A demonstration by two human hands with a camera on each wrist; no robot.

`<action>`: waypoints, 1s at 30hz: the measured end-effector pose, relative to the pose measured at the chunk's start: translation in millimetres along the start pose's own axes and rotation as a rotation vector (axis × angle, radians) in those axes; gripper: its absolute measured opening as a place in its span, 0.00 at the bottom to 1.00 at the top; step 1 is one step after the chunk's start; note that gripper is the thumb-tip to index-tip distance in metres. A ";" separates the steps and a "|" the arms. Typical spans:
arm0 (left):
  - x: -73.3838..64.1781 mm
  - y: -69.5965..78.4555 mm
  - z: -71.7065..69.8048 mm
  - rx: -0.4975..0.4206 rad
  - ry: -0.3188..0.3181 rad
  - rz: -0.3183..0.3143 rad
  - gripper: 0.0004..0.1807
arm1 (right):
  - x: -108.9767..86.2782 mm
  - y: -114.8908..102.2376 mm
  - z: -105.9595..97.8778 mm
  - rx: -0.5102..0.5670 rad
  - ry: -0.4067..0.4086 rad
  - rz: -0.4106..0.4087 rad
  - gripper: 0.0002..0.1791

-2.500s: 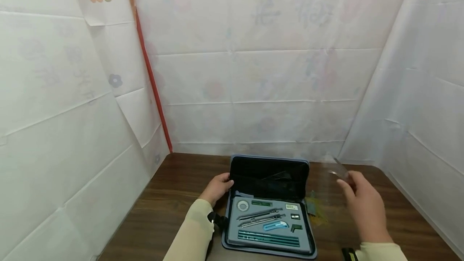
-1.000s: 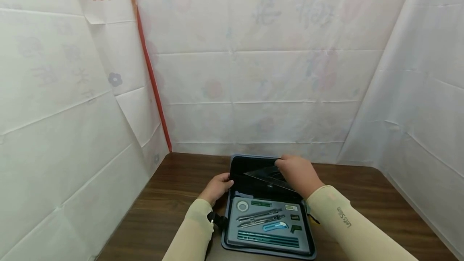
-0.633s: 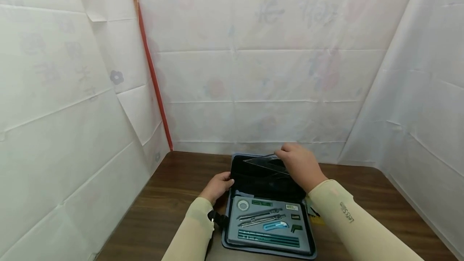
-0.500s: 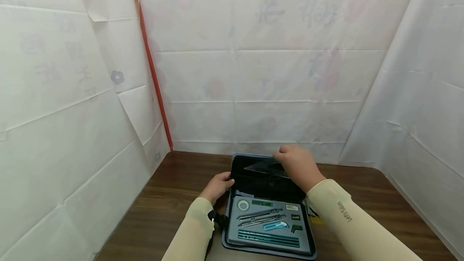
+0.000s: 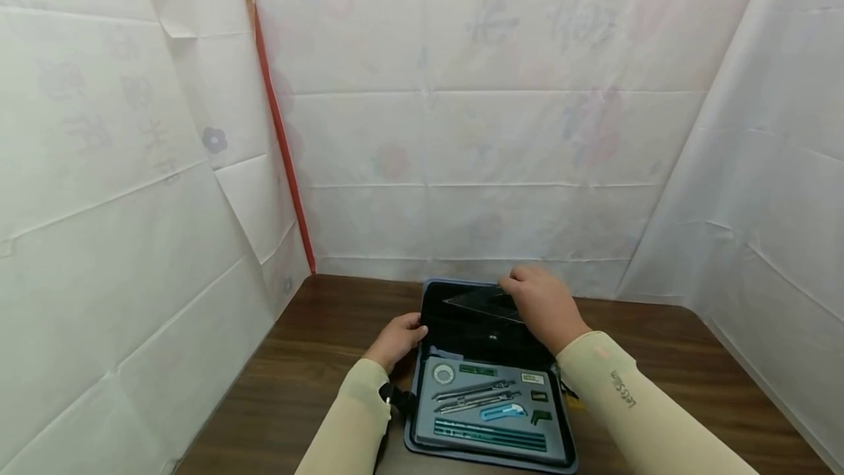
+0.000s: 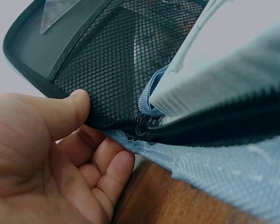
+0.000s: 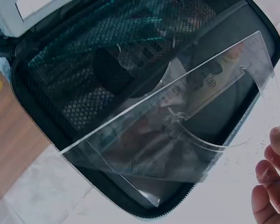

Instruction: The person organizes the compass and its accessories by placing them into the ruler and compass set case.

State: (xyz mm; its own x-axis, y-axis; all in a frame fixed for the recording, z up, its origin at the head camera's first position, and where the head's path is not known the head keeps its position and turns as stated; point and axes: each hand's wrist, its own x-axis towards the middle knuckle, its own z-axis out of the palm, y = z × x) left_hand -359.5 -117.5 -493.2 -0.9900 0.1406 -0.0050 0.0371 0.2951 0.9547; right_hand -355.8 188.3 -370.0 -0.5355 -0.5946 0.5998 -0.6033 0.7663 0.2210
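An unzipped drawing-set case lies on the table with its lid raised at the back. My left hand pinches the left edge of the lid near the hinge, thumb inside and fingers outside. My right hand pinches a clear set square with a curved cut-out by its edge. The set square slants across the lid's mesh pocket, its pointed corner reaching past the rim in the right wrist view. Another clear plastic piece pokes out of the pocket behind it.
The grey tray in the case holds compasses, a blue cutter, green pencils, a tape roll and small items. A yellow item lies right of the case, partly behind the sleeve. White sheeting surrounds the table.
My right hand has moved left from beside the case to over the lid, carrying the clear set square. It then rose and dipped slightly. My left hand has stayed on the lid's edge.
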 end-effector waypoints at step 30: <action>-1.1 -4.7 -1.4 0.000 -0.012 0.006 0.16 | 12.3 -20.3 17.1 0.332 -0.214 0.117 0.18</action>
State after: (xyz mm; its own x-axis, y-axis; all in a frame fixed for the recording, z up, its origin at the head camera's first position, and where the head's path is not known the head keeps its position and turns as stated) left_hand -358.8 -120.4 -497.3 -0.9881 0.1536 -0.0029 0.0429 0.2939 0.9549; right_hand -360.3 161.3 -380.3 -0.7013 -0.5725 0.4247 -0.6706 0.7320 -0.1206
